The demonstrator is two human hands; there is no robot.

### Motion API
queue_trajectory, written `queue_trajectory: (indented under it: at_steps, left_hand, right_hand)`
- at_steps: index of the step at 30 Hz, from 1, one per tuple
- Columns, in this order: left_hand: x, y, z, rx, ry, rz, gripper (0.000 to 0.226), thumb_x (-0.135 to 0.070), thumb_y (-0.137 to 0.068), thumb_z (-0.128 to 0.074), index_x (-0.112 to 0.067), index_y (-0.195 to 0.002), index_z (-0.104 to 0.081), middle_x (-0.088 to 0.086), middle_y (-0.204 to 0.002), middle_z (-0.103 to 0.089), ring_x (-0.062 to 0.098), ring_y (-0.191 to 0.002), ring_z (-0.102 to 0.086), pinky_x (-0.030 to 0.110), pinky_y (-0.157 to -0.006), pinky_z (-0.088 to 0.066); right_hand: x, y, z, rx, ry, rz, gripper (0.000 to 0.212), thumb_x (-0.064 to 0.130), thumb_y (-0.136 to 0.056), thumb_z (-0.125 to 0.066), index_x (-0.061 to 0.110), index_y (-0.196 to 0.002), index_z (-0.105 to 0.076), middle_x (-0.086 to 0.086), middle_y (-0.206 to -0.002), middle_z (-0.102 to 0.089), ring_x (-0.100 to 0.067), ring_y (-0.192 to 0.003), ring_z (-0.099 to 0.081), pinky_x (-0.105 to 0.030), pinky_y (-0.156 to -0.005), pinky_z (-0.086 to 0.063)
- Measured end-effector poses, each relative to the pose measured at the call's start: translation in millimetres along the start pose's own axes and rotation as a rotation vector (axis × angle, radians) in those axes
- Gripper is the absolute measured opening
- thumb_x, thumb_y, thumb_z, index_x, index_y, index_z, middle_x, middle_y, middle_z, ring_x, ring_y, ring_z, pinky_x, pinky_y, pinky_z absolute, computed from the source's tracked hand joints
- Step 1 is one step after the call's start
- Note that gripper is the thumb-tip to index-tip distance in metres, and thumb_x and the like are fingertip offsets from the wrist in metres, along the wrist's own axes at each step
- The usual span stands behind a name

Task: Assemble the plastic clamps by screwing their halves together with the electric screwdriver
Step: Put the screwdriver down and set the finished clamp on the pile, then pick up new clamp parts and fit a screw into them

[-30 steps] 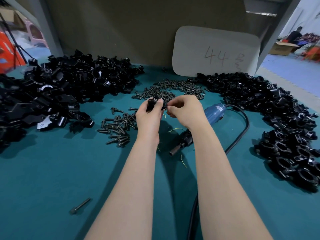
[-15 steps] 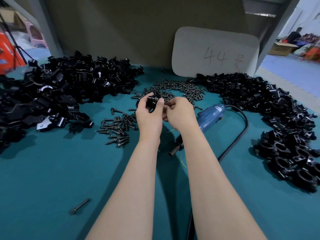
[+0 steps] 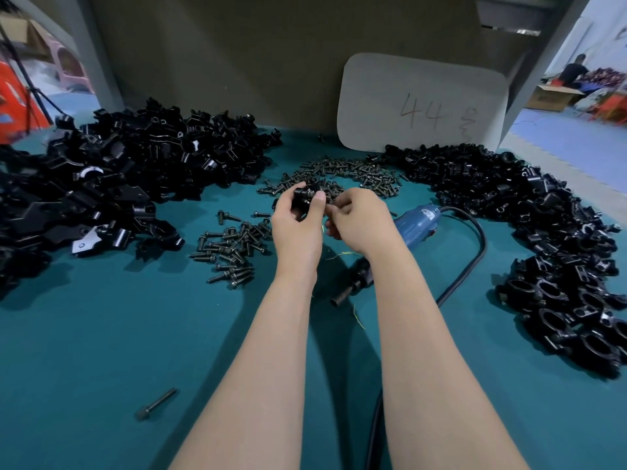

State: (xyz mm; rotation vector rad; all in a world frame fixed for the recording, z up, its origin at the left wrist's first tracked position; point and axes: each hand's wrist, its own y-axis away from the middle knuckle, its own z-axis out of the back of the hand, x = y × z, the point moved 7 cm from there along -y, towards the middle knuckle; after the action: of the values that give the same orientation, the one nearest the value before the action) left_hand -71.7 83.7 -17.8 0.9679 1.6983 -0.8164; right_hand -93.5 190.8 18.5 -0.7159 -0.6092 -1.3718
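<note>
We see both hands raised just above the middle of the frame, over the teal tabletop (image 3: 101, 334). The left hand (image 3: 297, 228) grips a black plastic clamp (image 3: 305, 195), its fingers curled round it and the thumb pressed on the clamp's right side. The right hand (image 3: 359, 222) sits just beside it, fingers curled in against the clamp's right edge; we cannot tell whether they pinch a screw or the clamp itself.

The blue electric screwdriver (image 3: 417, 221) lies on the tabletop under the right wrist, untouched, its dark tip (image 3: 339, 300) pointing toward the lower left and its black cable (image 3: 471, 262) looping round on the right.

A large heap of black clamp parts (image 3: 135, 171) fills the left of the frame, and a second heap (image 3: 543, 239) curves down the right. A pile of screws (image 3: 356, 173) lies just behind the hands, a smaller scatter of screws (image 3: 234, 247) lies left of the left hand, and one lone screw (image 3: 156, 403) lies at lower left. A grey card marked "44" (image 3: 420, 103) leans at the back.
</note>
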Motion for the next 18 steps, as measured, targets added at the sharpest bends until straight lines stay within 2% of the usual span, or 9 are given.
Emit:
queue_trajectory:
  at_steps: [2, 4, 6, 8, 10, 12, 14, 16, 18]
  left_hand:
    - [-1, 0, 0, 0.006, -0.016, -0.009, 0.024, -0.022, -0.094, -0.061, -0.016, -0.117, -0.061, 0.001, -0.105, -0.066, 0.01, -0.094, -0.059, 0.013, -0.075, -0.045]
    - [-2, 1, 0, 0.017, -0.029, -0.021, 0.018, -0.021, -0.094, -0.061, -0.023, -0.112, -0.06, -0.002, -0.101, -0.065, 0.007, -0.091, -0.059, 0.008, -0.072, -0.044]
    - [-2, 2, -1, 0.026, -0.03, -0.019, 0.018, -0.02, -0.093, -0.061, -0.029, -0.108, -0.057, -0.004, -0.1, -0.065, 0.004, -0.089, -0.059, 0.004, -0.067, -0.042]
    - [-1, 1, -1, 0.027, -0.014, -0.002, 0.017, -0.019, -0.093, -0.062, -0.026, -0.109, -0.058, -0.001, -0.102, -0.065, 0.006, -0.09, -0.059, 0.005, -0.069, -0.044]
    - [0, 1, 0, 0.015, -0.003, 0.015, 0.021, -0.019, -0.093, -0.061, -0.016, -0.114, -0.061, 0.002, -0.104, -0.065, 0.01, -0.091, -0.059, 0.012, -0.075, -0.047]
    - [1, 1, 2, -0.006, 0.011, 0.041, 0.025, -0.02, -0.093, -0.062, -0.012, -0.117, -0.061, 0.003, -0.103, -0.065, 0.012, -0.092, -0.059, 0.02, -0.083, -0.05]
    - [2, 1, 3, -0.01, 0.041, 0.064, 0.026, -0.019, -0.093, -0.062, -0.01, -0.117, -0.061, 0.004, -0.101, -0.064, 0.016, -0.093, -0.059, 0.029, -0.092, -0.051]
    - [1, 2, 2, -0.004, 0.043, 0.071, 0.026, -0.018, -0.093, -0.062, -0.008, -0.118, -0.06, 0.006, -0.104, -0.065, 0.018, -0.096, -0.06, 0.033, -0.097, -0.05]
    - [0, 3, 2, 0.008, 0.029, 0.063, 0.026, -0.017, -0.093, -0.062, -0.009, -0.118, -0.06, 0.009, -0.107, -0.067, 0.019, -0.099, -0.062, 0.033, -0.097, -0.05]
  right_hand:
    - [3, 0, -4, -0.007, 0.117, 0.041, 0.027, 0.025, -0.101, -0.041, 0.005, -0.095, -0.057, -0.014, -0.095, -0.067, -0.029, -0.088, -0.063, -0.039, -0.08, -0.051]
    - [4, 1, -8, -0.008, 0.198, 0.071, 0.034, 0.028, -0.104, -0.032, 0.007, -0.087, -0.053, -0.013, -0.091, -0.063, -0.029, -0.083, -0.055, -0.033, -0.071, -0.041]
    - [1, 0, -10, -0.015, 0.184, 0.055, 0.037, 0.028, -0.104, -0.029, 0.009, -0.083, -0.053, -0.01, -0.085, -0.059, -0.026, -0.08, -0.05, -0.031, -0.068, -0.034]
    - [-2, 0, -9, -0.029, 0.119, 0.011, 0.043, 0.03, -0.104, -0.03, 0.008, -0.08, -0.057, -0.009, -0.08, -0.06, -0.026, -0.077, -0.052, -0.031, -0.067, -0.036]
    - [-4, 0, -7, -0.033, 0.055, -0.024, 0.049, 0.036, -0.103, -0.033, 0.005, -0.077, -0.061, -0.009, -0.076, -0.065, -0.027, -0.075, -0.058, -0.034, -0.071, -0.047]
    - [-4, 1, -2, -0.032, 0.031, -0.024, 0.047, 0.038, -0.101, -0.041, 0.001, -0.083, -0.063, -0.013, -0.083, -0.07, -0.029, -0.08, -0.064, -0.039, -0.079, -0.052]
    - [-1, 0, 0, -0.016, 0.035, 0.005, 0.032, 0.032, -0.098, -0.049, 0.004, -0.091, -0.064, -0.013, -0.09, -0.071, -0.028, -0.086, -0.066, -0.041, -0.083, -0.053]
    - [1, -1, 0, -0.013, 0.094, 0.025, 0.024, 0.029, -0.098, -0.049, 0.008, -0.1, -0.061, -0.01, -0.095, -0.068, -0.025, -0.089, -0.063, -0.035, -0.077, -0.049]
    - [2, -1, -3, -0.012, 0.167, 0.042, 0.025, 0.029, -0.102, -0.041, 0.009, -0.098, -0.056, -0.008, -0.092, -0.06, -0.023, -0.084, -0.054, -0.029, -0.069, -0.037]
